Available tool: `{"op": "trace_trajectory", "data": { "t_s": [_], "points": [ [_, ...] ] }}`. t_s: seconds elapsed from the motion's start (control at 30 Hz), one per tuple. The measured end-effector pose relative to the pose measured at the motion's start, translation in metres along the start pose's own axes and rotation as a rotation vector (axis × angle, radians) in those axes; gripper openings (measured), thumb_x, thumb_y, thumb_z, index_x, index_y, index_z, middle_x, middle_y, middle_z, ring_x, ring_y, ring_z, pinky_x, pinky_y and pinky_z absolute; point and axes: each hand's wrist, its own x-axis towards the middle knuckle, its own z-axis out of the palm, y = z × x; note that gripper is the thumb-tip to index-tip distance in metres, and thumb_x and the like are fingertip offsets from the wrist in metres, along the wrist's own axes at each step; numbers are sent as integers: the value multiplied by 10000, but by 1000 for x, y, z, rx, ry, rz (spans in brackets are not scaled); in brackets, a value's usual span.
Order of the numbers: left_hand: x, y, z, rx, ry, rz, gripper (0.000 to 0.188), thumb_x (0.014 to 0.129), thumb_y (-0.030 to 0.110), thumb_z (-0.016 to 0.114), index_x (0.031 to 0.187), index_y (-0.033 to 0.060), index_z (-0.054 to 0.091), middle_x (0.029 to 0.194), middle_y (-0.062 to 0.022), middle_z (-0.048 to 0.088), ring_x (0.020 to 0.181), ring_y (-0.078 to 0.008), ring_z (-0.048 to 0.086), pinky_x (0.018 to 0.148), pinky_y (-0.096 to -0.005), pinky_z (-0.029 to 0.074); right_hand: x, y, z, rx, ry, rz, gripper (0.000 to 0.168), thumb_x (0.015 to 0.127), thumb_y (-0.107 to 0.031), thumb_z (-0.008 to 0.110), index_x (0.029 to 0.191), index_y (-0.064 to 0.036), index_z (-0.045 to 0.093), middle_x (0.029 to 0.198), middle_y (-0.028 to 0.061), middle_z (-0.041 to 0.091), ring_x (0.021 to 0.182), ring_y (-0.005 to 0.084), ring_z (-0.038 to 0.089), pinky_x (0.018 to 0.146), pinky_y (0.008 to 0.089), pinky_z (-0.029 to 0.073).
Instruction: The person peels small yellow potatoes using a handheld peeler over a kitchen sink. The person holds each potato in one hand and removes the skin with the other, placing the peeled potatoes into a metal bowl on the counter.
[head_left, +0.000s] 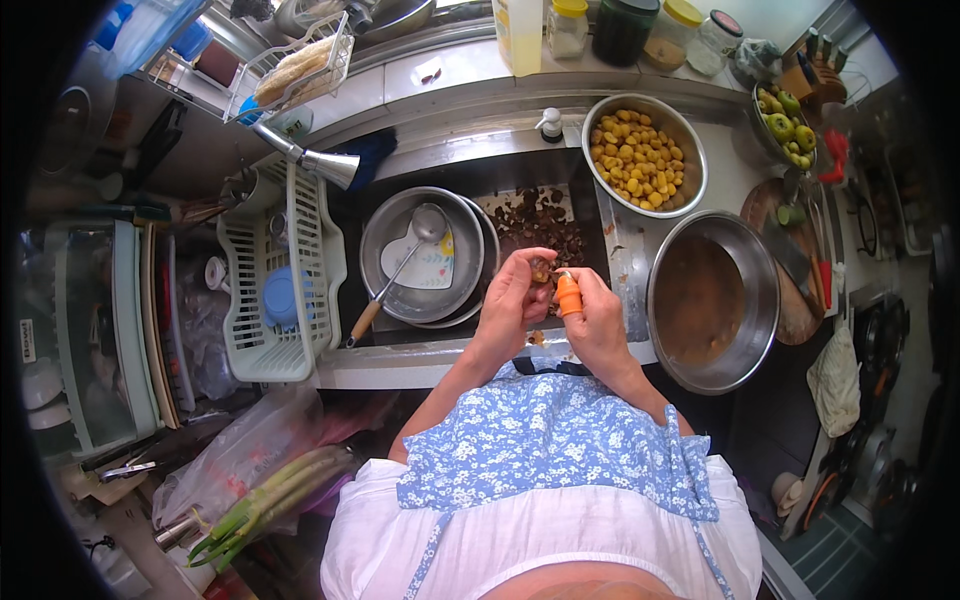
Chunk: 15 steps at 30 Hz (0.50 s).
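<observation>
A small chestnut (540, 270), partly brown and partly pale, is pinched in the fingers of my left hand (506, 300). My right hand (600, 319) grips a small tool with an orange handle (569, 294), probably a peeler; its metal tip is close to the chestnut and mostly hidden. Both hands are over the front of a dark sink. Brown shell scraps (536, 217) lie in the sink beyond them. To the upper right, a steel bowl (701, 161) holds many peeled yellow chestnuts (637, 159). A larger steel basin (763, 352) at the right contains murky brown water.
Left in the sink are stacked metal basins (367, 259) with a heart-shaped plate (405, 262) and a wooden-handled ladle (397, 285). A tap (330, 166) reaches over from the left, above a dish rack (300, 270). A cleaver (784, 247) lies on a round board (799, 322) at right.
</observation>
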Motion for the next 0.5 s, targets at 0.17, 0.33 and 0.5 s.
{"op": "trace_trajectory", "data": {
  "t_s": [0.17, 0.33, 0.5],
  "points": [
    [-2, -6, 9, 638, 26, 380, 369, 981, 300, 523, 1263, 67, 475, 810, 0, 502, 654, -48, 466, 568, -192, 392, 0, -2, -2, 34, -33, 97, 171, 856, -5, 517, 1022, 4, 554, 867, 167, 605, 747, 270, 633, 626, 340, 485],
    [-5, -1, -5, 241, -131, 125, 393, 988, 305, 508, 1283, 56, 439, 937, -28, 511, 709, -63, 496, 597, -202, 411, 1, 5, -7, 933, -197, 481, 150, 941, -120, 487, 990, 13, 539, 804, 81, 573, 676, 191, 577, 641, 305, 465],
    [-3, 3, -10, 153, -168, 151, 366, 1004, 257, 477, 1300, 45, 437, 952, -24, 525, 647, -47, 439, 561, -173, 358, 10, 14, -14, 1052, -90, 535, 160, 958, -108, 483, 1047, -4, 568, 839, 58, 575, 733, 115, 569, 674, 257, 479]
  ]
}}
